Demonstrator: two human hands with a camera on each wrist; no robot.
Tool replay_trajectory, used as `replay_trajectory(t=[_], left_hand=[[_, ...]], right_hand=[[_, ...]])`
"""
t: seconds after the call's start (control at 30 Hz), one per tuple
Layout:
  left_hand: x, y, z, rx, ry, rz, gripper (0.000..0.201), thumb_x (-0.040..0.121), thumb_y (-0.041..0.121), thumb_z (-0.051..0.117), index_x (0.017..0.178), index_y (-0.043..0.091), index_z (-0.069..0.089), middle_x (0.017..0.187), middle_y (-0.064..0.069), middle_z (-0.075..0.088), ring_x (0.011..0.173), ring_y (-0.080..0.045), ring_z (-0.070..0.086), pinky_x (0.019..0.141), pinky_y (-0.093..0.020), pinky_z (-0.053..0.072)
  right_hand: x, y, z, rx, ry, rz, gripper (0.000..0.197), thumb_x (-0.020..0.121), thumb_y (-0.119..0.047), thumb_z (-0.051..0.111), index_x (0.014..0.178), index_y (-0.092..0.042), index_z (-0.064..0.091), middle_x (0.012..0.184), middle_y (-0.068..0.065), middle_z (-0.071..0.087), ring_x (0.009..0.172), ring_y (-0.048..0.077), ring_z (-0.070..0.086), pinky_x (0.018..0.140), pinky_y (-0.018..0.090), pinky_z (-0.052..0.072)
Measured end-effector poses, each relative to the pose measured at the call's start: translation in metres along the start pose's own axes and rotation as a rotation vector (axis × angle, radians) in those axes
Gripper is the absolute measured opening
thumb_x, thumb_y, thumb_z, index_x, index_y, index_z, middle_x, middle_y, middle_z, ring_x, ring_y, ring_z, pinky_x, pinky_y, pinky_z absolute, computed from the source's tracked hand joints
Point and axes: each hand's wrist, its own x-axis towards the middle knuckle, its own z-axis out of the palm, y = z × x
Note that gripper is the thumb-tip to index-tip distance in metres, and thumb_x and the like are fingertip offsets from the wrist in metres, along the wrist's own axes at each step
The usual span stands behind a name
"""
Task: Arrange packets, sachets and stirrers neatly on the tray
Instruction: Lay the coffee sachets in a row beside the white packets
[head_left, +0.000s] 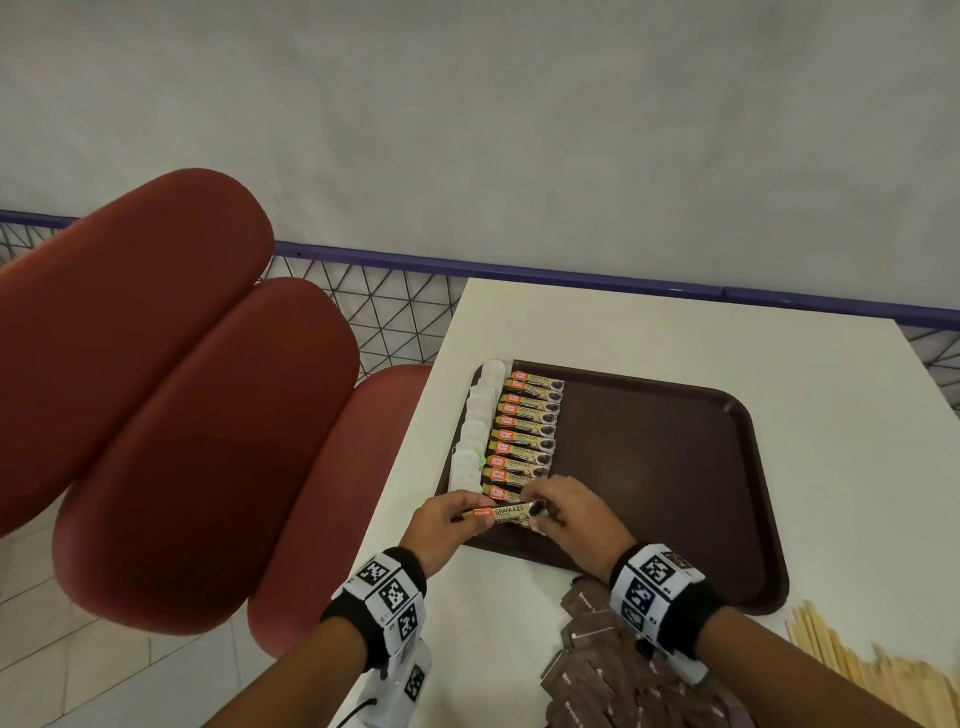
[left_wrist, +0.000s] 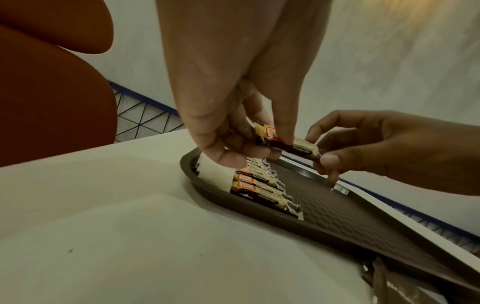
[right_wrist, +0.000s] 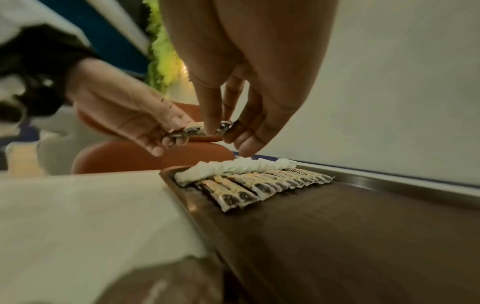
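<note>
I see my left hand (head_left: 441, 525) and right hand (head_left: 574, 512) each pinching 1 end of a granules sachet (head_left: 506, 513), held level just above the tray's (head_left: 675, 467) near-left corner, low and centre in the head view. Directly beyond it lies the sachet row (head_left: 524, 436), touching a white packet column (head_left: 475, 431) on its left. Brown packets (head_left: 587, 654) and stirrers (head_left: 852, 660) sit lower right.
</note>
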Motion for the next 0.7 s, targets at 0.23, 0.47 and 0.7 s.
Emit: replay_trajectory(t=[0.23,0.47,0.7], left_hand=[[-0.007,-0.004,0.003,0.067,0.115,-0.044,0.031,0.089,0.018,0.061,0.120,0.012,0.061,0.112,-0.002,0.063,0.105,-0.017,0.058,0.087,-0.018,0.043],[-0.025,-0.023,-0.012,0.065,0.250,-0.018,0.021,0.089,0.014,0.061,0.108,0.021,0.061,0.107,0.001,0.064,0.098,-0.017,0.059,0.081,-0.017,0.042],[-0.043,-0.037,-0.008,0.079,0.155,-0.028,0.013,0.089,0.014,0.061,0.099,0.023,0.062,0.087,0.007,0.063,0.085,-0.011,0.058,0.073,-0.009,0.041]], right_hand=[[-0.012,0.014,0.019,-0.118,0.060,0.126,0.025,0.089,-0.027,0.058,0.114,-0.024,0.058,0.113,-0.006,0.053,0.111,0.013,0.038,0.085,0.021,0.040],[-0.010,0.019,0.036,-0.195,0.024,0.153,0.030,0.088,-0.033,0.057,0.116,-0.023,0.059,0.117,-0.003,0.050,0.114,0.016,0.038,0.096,0.023,0.035],[-0.019,0.020,0.031,-0.118,0.057,0.170,0.032,0.089,-0.034,0.056,0.118,-0.023,0.057,0.111,-0.001,0.051,0.109,0.015,0.040,0.094,0.024,0.036]])
